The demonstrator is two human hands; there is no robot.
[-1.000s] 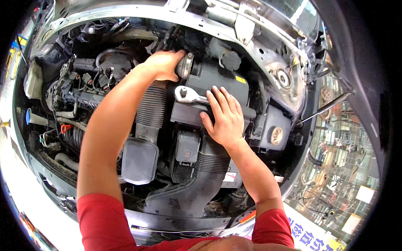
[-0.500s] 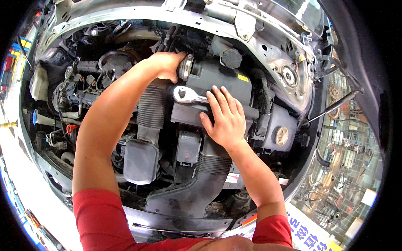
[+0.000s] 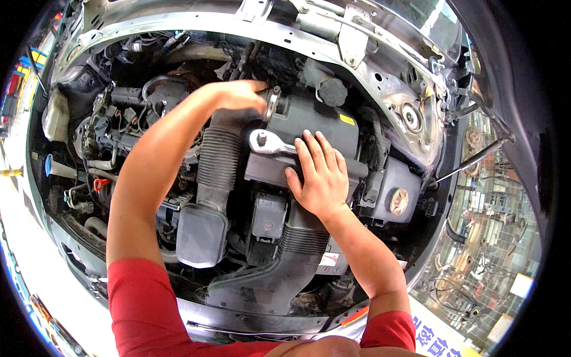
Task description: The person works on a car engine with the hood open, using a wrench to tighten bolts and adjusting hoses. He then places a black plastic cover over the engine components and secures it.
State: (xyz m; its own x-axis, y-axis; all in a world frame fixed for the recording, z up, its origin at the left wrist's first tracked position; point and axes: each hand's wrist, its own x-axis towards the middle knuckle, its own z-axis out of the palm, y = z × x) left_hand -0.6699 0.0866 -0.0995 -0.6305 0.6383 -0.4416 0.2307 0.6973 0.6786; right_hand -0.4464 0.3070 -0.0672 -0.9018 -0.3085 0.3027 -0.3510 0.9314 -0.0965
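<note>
My left hand [image 3: 242, 96] reaches across the engine bay to the upper end of the black ribbed air intake hose [image 3: 217, 159]. Its fingers close over the hose end beside a metal hose clamp [image 3: 272, 105], slightly smeared by motion. My right hand [image 3: 323, 175] lies flat with fingers stretched out on the black air filter housing [image 3: 309, 116]. Under those fingers rests a silver ratchet wrench [image 3: 272, 143]; its round head sticks out to the left and most of its handle is covered by the hand.
A black ribbed cap [image 3: 332, 93] stands behind the housing. To the right are a reservoir with a beige cap [image 3: 398, 201] and a hood strut [image 3: 473, 158]. A black duct [image 3: 262, 285] runs along the front, and wiring and an orange dipstick ring [image 3: 101, 184] lie left.
My left hand has shifted and turned over the hose end, its fingers now blurred. My right hand keeps its place on the ratchet wrench. The whole view has moved slightly.
</note>
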